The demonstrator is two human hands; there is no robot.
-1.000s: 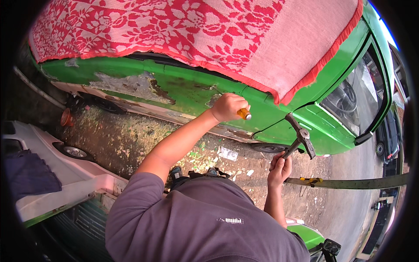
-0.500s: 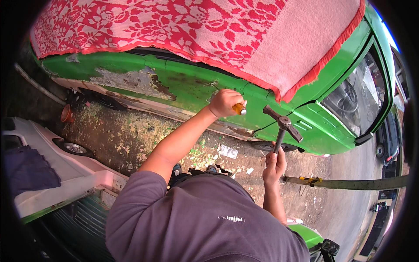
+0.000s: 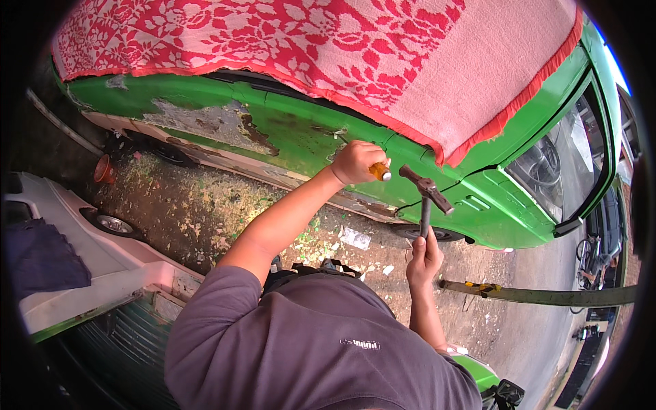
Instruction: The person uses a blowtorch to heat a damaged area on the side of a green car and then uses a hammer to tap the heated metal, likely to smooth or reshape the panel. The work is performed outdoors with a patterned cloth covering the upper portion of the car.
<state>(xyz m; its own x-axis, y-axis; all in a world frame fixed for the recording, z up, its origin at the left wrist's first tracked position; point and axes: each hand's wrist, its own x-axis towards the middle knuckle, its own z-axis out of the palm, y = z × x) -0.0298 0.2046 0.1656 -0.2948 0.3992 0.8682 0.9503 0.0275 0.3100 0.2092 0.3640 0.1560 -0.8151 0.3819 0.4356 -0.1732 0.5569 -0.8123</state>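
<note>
Amber handle (image 3: 378, 170) is clenched in the fingers of the left hand (image 3: 354, 162), butt exposed on its right; hammer (image 3: 426, 205) is grasped by the right hand (image 3: 424, 261), head just right of the amber handle, apart, shaft running down to those fingers.

Straight ahead stood the van (image 3: 294, 133), a blanket (image 3: 273, 41) draped over its upper edge! Before its side was the left grip (image 3: 359, 162); just right of that, the hammer (image 3: 426, 191), in the right grip (image 3: 424, 261). Paper (image 3: 354, 238) lay on the ground (image 3: 198, 219) near the van's lower edge; off left, a cloth (image 3: 44, 258) on a car (image 3: 116, 277).
</note>
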